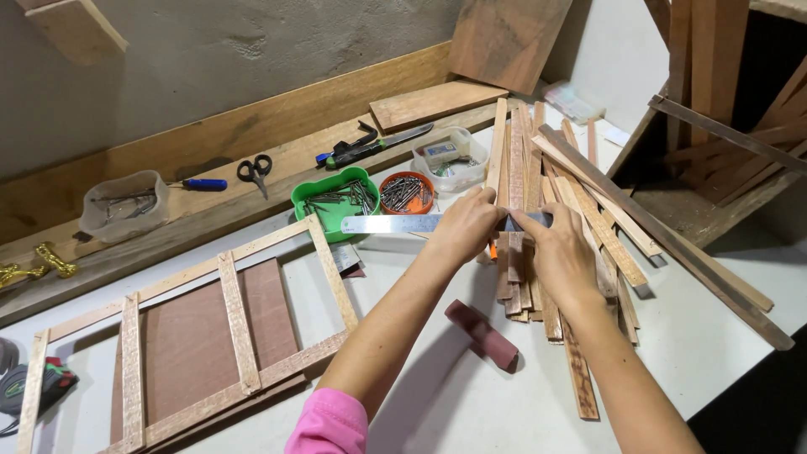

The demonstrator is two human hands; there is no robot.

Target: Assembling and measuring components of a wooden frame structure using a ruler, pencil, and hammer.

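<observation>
My left hand (462, 229) and my right hand (559, 252) meet over a pile of thin wooden slats (538, 277) on the white table. A steel ruler (391, 224) lies across the pile, and both hands press on it; its left end sticks out past my left hand. My left fingers pinch its middle, my right fingers hold its right end. An orange pencil tip (493, 250) shows just below my left hand. A dark red block (483, 335) lies on the table between my forearms.
A ladder-like wooden frame (235, 328) over a brown panel lies at left. Behind the ruler stand a green tray of nails (332, 202), an orange cup of nails (405, 192) and a clear box (445, 155). Scissors (255, 171) and a knife (378, 143) rest on the back plank. Longer boards lean at right.
</observation>
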